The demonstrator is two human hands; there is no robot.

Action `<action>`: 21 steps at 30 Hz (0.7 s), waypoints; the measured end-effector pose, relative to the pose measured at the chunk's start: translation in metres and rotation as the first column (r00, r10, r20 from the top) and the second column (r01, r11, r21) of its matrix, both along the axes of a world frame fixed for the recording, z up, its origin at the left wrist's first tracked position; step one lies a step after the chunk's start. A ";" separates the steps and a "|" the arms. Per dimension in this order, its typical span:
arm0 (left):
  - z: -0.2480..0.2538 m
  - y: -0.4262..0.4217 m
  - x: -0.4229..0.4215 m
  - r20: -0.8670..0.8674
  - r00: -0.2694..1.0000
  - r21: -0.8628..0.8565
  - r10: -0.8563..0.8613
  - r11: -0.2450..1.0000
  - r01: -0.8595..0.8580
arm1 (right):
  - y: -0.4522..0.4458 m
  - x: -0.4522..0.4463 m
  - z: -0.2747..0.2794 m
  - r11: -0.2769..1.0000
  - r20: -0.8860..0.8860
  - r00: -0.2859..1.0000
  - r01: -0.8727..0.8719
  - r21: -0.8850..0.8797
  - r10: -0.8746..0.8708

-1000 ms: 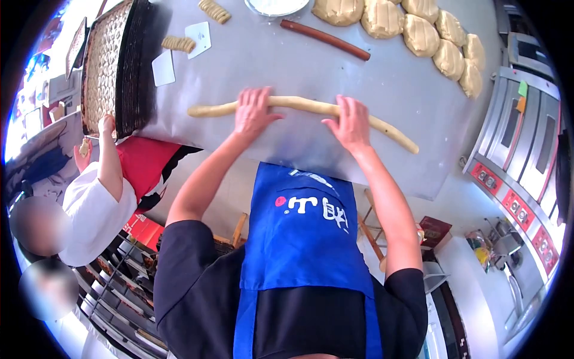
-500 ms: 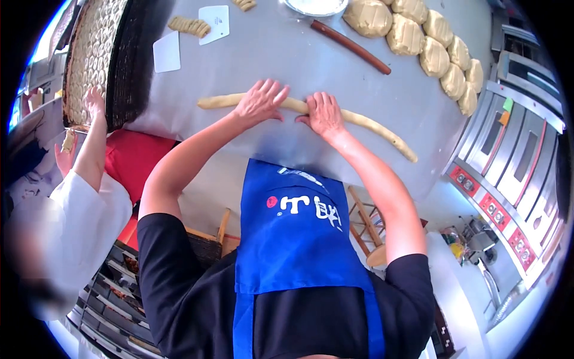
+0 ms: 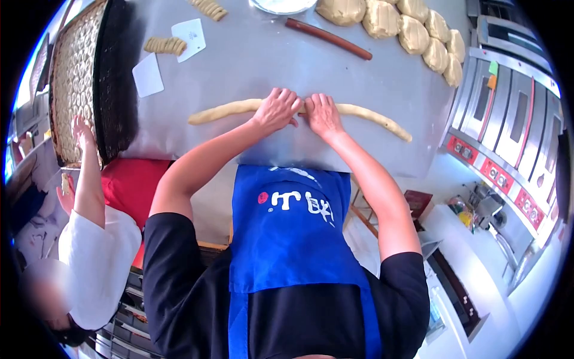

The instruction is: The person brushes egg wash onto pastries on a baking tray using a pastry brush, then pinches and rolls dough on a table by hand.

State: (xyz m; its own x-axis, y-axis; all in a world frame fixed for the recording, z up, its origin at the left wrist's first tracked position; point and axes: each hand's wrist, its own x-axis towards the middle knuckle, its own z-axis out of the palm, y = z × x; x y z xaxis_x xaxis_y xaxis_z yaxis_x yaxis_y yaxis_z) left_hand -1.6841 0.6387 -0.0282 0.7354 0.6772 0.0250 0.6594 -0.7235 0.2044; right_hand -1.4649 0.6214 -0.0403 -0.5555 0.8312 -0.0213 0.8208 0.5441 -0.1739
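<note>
A long, thin dough rope (image 3: 224, 110) lies across the metal table, bowed, its ends curving toward me. Near its middle, my left hand (image 3: 278, 109) has its fingers curled round the dough. My right hand (image 3: 323, 113) grips it just beside, also with bent fingers. Only a small gap separates the two hands, and the dough beneath them is mostly hidden. Both outer lengths of the rope rest on the tabletop.
Beyond the rope lie a brown rolling pin (image 3: 329, 39), a white bowl (image 3: 283, 5) and several dough lumps (image 3: 381, 19). White scrapers (image 3: 147, 76) and sliced dough pieces (image 3: 165, 45) sit at the left. A co-worker's hand (image 3: 82, 130) reaches over a filled tray (image 3: 73, 78). Ovens (image 3: 508, 113) stand right.
My hands have drawn closer together at the rope's middle, and their spread fingers have curled round the dough. The view has shifted slightly. The co-worker's hand stays at the tray.
</note>
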 end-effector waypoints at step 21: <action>0.031 0.001 0.144 -0.016 0.977 -0.279 0.213 0.937 -0.209 | -0.028 0.145 0.034 0.912 -0.430 0.818 0.410 -0.030 -0.382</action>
State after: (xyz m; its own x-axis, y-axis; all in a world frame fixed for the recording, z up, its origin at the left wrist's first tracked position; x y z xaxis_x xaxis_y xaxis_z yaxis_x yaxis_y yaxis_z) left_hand -1.5403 0.6400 0.0027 0.5761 0.7981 -0.1763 0.7859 -0.4816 0.3877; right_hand -1.3198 0.5934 -0.0062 -0.1225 0.9732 0.1947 0.8246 0.2090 -0.5256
